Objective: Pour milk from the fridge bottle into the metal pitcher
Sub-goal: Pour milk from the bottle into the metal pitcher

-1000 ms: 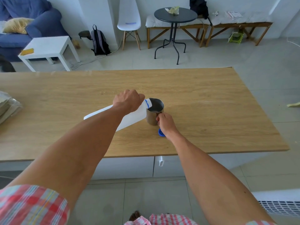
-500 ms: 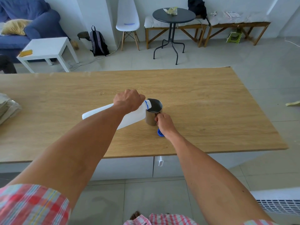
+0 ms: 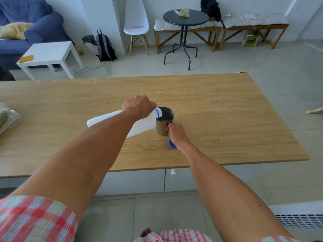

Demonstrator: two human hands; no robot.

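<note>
A white plastic milk bottle with a blue neck ring lies tilted nearly flat, its mouth over the rim of the metal pitcher. My left hand grips the bottle near its neck from above. The pitcher stands upright on the wooden table, and my right hand is closed on its handle at the near side. The blue bottle cap rests on the table, partly hidden under my right hand. Inside the pitcher I see a dark, shiny bottom; the liquid level is unclear.
A stack of greyish bags sits at the table's left edge. Beyond the table are a white side table, a white chair, a round dark table and a backpack.
The bottle's rear end has lifted slightly, steepening the tilt toward the pitcher. Both hands keep their holds in the same place.
</note>
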